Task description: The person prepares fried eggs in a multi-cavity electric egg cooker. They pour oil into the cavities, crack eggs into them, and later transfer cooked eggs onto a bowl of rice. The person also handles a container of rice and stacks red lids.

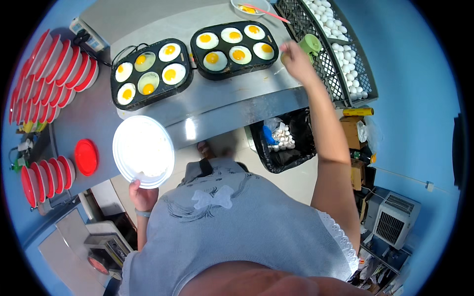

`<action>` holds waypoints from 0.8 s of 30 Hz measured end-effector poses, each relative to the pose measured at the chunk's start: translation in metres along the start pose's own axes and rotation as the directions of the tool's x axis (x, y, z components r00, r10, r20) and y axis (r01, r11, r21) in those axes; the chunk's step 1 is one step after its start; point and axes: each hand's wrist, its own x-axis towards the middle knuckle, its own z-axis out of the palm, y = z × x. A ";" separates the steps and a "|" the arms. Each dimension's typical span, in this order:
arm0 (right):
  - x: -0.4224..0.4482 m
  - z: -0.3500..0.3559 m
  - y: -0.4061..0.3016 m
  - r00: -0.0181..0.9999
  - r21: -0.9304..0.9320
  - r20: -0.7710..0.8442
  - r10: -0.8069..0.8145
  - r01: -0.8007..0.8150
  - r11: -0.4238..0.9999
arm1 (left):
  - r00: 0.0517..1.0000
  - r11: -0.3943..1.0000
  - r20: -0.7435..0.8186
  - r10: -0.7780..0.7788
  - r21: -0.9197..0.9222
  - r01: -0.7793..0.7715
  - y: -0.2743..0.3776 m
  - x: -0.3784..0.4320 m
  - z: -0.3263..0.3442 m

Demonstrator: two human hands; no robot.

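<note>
My left hand (143,199) grips the lower rim of a round white plastic bowl (143,148). Its bright contents look like white rice, though glare blurs them. At the counter's right side, my right hand (297,62) is curled and motion-blurred next to a green plastic cup (311,44). Whether it holds anything cannot be made out. Before me are two black egg-frying pans, the left one (151,76) and the right one (232,72), each with an egg in every round well. Two eggs in the left pan still have partly clear whites.
Red-rimmed white bowls are stacked at left (52,74), with a red lid (86,157) near them. Crates of white eggs (348,66) stand at right. A bowl (250,9) with a pink utensil sits behind. Below the counter, a black-lined bin (305,151) holds eggshells.
</note>
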 end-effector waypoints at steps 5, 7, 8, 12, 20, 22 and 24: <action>0.119 0.004 0.017 0.987 -0.434 0.100 0.127 -0.072 0.898 | 0.995 1.000 -0.094 0.023 -0.007 -0.024 -0.002 0.013 0.004; 0.153 0.017 0.038 0.977 -0.519 0.074 0.199 -0.133 0.844 | 0.992 0.999 -0.128 0.016 -0.042 -0.021 -0.008 0.015 0.003; 0.166 0.024 0.049 0.971 -0.562 0.060 0.230 -0.158 0.812 | 0.991 0.998 -0.134 -0.001 -0.062 -0.008 -0.011 0.012 0.006; 0.221 0.046 0.117 0.919 -0.626 0.256 0.300 -0.079 0.776 | 0.955 0.987 -0.288 0.077 -0.111 -0.113 -0.036 -0.013 0.037; 0.265 0.056 0.138 0.919 -0.721 0.253 0.304 -0.031 0.692 | 0.904 0.935 -0.404 0.139 -0.247 -0.254 -0.069 -0.053 0.038; 0.271 0.052 0.128 0.894 -0.760 0.293 0.338 0.003 0.650 | 0.892 0.922 -0.424 0.158 -0.261 -0.287 -0.071 -0.057 0.043; 0.286 0.031 0.126 0.857 -0.755 0.333 0.393 -0.007 0.655 | 0.892 0.909 -0.419 0.168 -0.284 -0.305 -0.070 -0.058 0.040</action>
